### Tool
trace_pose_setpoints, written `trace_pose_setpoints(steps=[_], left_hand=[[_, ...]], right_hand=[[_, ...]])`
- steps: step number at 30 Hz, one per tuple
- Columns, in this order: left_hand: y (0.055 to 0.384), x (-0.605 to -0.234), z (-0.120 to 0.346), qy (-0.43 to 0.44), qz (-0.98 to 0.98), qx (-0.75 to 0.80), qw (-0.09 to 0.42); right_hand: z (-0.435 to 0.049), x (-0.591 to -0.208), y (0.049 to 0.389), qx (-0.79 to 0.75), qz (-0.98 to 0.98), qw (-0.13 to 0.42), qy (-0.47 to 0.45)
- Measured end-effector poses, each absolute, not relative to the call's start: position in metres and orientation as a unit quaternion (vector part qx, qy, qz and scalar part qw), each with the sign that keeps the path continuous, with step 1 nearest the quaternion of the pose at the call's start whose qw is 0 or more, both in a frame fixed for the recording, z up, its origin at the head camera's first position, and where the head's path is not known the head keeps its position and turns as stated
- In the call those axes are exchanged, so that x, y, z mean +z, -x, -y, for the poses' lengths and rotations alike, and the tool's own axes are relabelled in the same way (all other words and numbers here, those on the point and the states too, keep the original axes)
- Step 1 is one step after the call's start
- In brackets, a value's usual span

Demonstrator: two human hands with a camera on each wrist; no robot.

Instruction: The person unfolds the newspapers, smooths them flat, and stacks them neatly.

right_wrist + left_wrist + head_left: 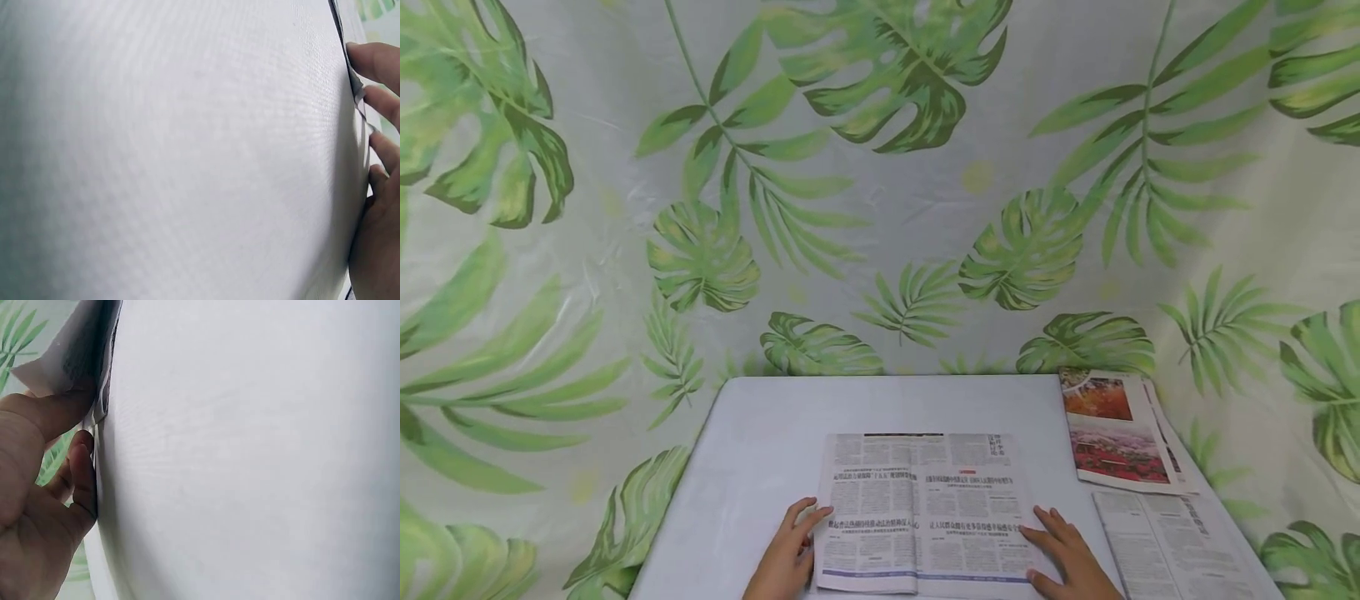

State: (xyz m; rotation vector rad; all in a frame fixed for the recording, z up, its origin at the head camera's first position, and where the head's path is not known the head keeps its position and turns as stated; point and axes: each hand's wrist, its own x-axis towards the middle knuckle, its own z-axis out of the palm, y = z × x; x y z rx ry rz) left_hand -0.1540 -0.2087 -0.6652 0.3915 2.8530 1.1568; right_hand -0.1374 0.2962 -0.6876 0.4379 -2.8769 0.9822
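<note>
White-covered table (760, 450): Chinese-language newspaper (940, 512) flanked by left hand (786, 554), loosely relaxed, and right hand (1063, 554), fingers spread, opposite edges touched, no grip seen

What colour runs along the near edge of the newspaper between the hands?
A blue strip on the newspaper, clearest in the head view.
</note>
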Motion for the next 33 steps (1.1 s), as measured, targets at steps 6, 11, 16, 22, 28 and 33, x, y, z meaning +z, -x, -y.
trace_pose_setpoints(steps=[6,11,16,22,28,33], left_hand=[[0.16,-0.657,0.209,-0.142,-0.923,0.357,0.04],[0.161,-0.656,0.212,-0.152,-0.932,0.328,0.037],[0.161,-0.66,0.215,-0.182,-0.932,0.315,-0.008],[0.161,-0.66,0.215,-0.18,-0.924,0.332,-0.052],[0.161,-0.659,0.211,-0.141,-0.926,0.346,-0.047],[0.161,-0.656,0.209,-0.137,-0.92,0.363,-0.057]], right_hand=[[-0.298,-0.687,0.137,0.329,0.925,0.064,-0.176],[-0.299,-0.688,0.137,0.335,0.921,0.068,-0.185],[-0.302,-0.691,0.138,0.343,0.918,0.064,-0.187],[-0.304,-0.692,0.138,0.365,0.912,0.047,-0.181],[-0.303,-0.688,0.135,0.37,0.914,0.033,-0.16],[-0.308,-0.689,0.136,0.395,0.902,0.06,-0.162]])
